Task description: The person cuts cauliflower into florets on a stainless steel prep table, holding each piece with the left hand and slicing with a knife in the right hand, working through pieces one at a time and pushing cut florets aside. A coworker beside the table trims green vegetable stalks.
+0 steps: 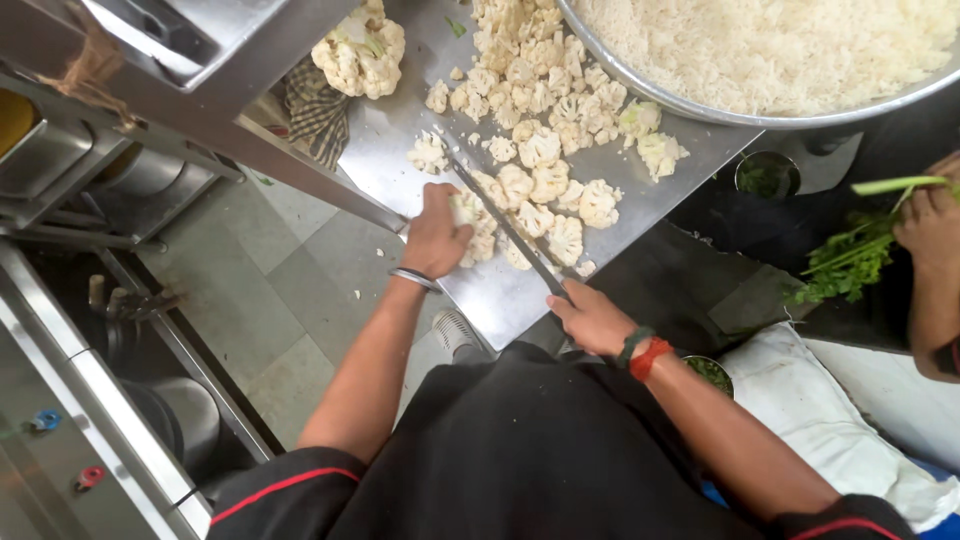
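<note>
Left hand (436, 236) pins cauliflower floret (468, 212) near table edge (400, 222); right hand (592, 318) grips knife (505, 227)

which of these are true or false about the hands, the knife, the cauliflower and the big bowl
1. The right hand grips the handle of a long knife. True.
2. The left hand rests flat on bare metal, away from any food. False: it presses on a cauliflower piece beside the blade.
3. The large metal bowl holds cooked white rice. True.
4. A whole uncut cauliflower head sits near the far left edge of the steel table. True.
5. Green herbs lie among the cut florets. False: they are off to the right, by another person's hand.
</note>
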